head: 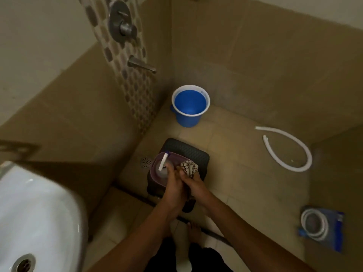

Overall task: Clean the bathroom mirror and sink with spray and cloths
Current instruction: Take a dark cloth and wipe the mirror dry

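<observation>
Blur hides the finger detail; the left hand (173, 180) seems to grip the translucent white-nozzled spray bottle (164, 166), the right hand (193, 183) clutches the crumpled brown-and-white patterned cloth (189, 167).

Both arms extended downward, left hand (173, 185) and right hand (193, 184) touching.
</observation>
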`<state>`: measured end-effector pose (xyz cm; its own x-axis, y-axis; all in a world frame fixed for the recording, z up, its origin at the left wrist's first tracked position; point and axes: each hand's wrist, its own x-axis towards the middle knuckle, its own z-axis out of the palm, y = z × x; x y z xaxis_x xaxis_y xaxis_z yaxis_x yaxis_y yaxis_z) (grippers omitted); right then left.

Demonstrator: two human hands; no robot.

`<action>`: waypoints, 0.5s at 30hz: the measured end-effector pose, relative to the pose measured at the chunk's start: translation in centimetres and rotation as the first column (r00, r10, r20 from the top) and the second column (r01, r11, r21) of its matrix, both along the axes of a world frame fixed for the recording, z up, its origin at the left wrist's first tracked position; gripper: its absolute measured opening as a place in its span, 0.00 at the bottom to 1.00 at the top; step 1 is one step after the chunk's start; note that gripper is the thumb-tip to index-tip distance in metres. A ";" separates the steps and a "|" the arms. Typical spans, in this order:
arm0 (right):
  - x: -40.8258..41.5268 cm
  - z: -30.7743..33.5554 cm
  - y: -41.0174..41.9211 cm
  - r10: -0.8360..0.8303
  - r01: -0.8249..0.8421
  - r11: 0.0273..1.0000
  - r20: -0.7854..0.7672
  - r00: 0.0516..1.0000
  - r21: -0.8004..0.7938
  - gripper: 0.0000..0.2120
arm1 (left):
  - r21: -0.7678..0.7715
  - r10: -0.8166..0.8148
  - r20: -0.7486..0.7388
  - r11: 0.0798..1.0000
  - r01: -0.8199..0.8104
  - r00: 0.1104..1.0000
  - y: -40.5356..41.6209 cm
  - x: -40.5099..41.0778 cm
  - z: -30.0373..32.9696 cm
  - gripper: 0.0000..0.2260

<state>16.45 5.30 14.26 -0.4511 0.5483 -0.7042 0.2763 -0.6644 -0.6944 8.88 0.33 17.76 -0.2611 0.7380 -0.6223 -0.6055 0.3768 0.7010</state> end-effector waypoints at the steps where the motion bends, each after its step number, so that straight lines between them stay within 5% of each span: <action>1: 0.1 -0.3 0.2 -0.018 0.018 1.000 -0.011 1.000 0.007 0.36 | 0.011 0.025 0.041 1.000 -0.026 0.999 0.3 -0.4 -0.5 0.25; 4: 0.1 -1.1 0.7 -0.139 0.140 0.990 -0.022 0.990 0.031 0.21 | -0.046 -0.026 0.267 0.998 0.040 0.963 0.4 -2.0 -1.8 0.34; 8: 0.5 -2.4 1.7 -0.278 0.276 0.961 0.061 0.959 0.034 0.11 | -0.076 -0.236 0.171 0.965 0.251 0.957 1.5 -4.0 -4.2 0.31; 12: 1.7 -5.4 3.4 -0.412 0.414 0.910 0.162 0.897 0.018 0.12 | -0.264 -0.310 -0.128 0.926 0.269 0.942 3.4 -5.1 -8.8 0.14; 15: 3.0 -7.8 4.6 -0.460 0.469 0.883 0.228 0.858 0.017 0.10 | -0.384 -0.456 -0.395 0.871 0.307 0.798 4.3 -5.2 -13.1 0.07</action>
